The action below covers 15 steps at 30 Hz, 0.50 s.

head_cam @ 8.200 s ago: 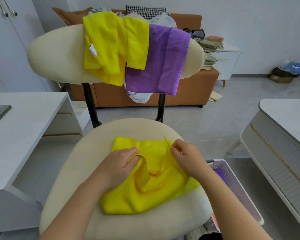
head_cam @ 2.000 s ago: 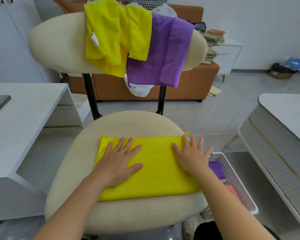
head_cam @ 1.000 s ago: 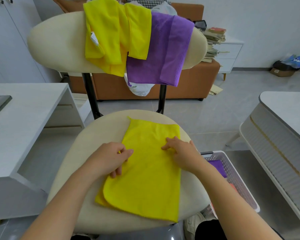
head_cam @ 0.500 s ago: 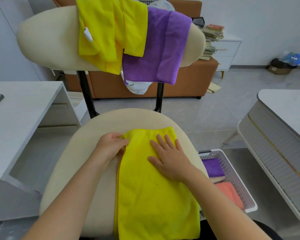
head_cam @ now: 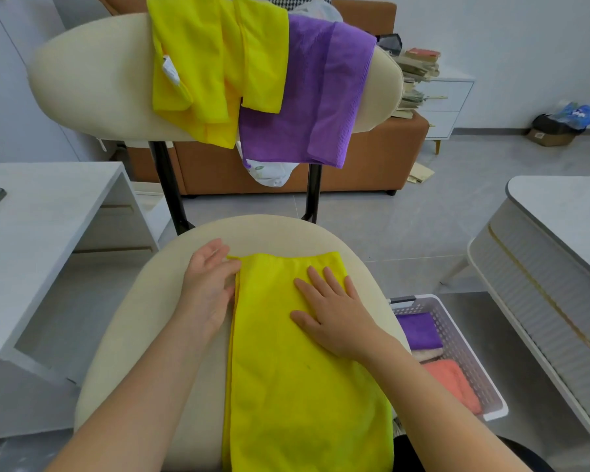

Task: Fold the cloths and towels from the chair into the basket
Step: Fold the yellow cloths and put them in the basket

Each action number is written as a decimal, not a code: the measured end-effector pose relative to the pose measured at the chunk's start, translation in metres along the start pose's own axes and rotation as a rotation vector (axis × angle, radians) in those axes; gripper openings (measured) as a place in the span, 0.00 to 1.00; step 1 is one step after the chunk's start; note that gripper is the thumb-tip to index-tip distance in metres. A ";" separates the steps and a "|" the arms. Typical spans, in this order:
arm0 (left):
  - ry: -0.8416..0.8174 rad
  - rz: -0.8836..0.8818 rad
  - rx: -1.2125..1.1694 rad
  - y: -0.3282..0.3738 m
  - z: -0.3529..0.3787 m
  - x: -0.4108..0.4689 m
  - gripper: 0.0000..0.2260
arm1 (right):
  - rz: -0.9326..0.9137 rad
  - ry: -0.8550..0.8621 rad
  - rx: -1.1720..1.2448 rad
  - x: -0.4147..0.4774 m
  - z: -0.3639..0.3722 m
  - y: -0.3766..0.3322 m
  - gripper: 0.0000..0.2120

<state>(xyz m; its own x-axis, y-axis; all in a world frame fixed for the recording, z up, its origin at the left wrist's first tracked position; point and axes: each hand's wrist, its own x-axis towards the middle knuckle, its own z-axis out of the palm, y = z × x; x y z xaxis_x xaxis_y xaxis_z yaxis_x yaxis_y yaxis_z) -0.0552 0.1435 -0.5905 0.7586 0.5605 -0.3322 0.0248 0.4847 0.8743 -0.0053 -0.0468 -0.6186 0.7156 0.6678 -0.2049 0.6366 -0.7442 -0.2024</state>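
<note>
On the chair seat, the right hand pressed the limp, light yellow cloth with flat fingers; the left hand, fingers relaxed, touched its left edge. Its far corners seemed best to pinch.

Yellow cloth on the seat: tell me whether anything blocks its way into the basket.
Nothing visible does. The yellow cloth lies on the chair seat under the right hand; the basket stands on the floor just right of the seat, its top open, with folded cloths inside.
</note>
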 end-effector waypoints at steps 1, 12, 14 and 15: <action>-0.010 0.051 -0.001 -0.001 -0.001 0.001 0.19 | -0.001 0.001 -0.001 0.000 0.000 0.000 0.30; -0.359 0.404 1.826 -0.042 -0.009 0.000 0.29 | -0.001 0.020 0.028 -0.002 0.000 -0.002 0.47; -0.295 0.380 1.881 -0.042 -0.010 0.000 0.30 | -0.009 0.024 0.029 -0.003 0.000 -0.003 0.46; -0.266 0.375 1.890 -0.041 -0.009 0.001 0.30 | -0.010 0.024 0.032 -0.003 0.000 -0.003 0.46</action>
<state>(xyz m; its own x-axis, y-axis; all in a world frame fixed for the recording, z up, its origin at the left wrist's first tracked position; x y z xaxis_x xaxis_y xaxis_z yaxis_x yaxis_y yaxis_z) -0.0609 0.1302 -0.6297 0.9501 0.2597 -0.1731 0.2834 -0.9502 0.1297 -0.0094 -0.0472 -0.6174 0.7158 0.6747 -0.1801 0.6348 -0.7361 -0.2350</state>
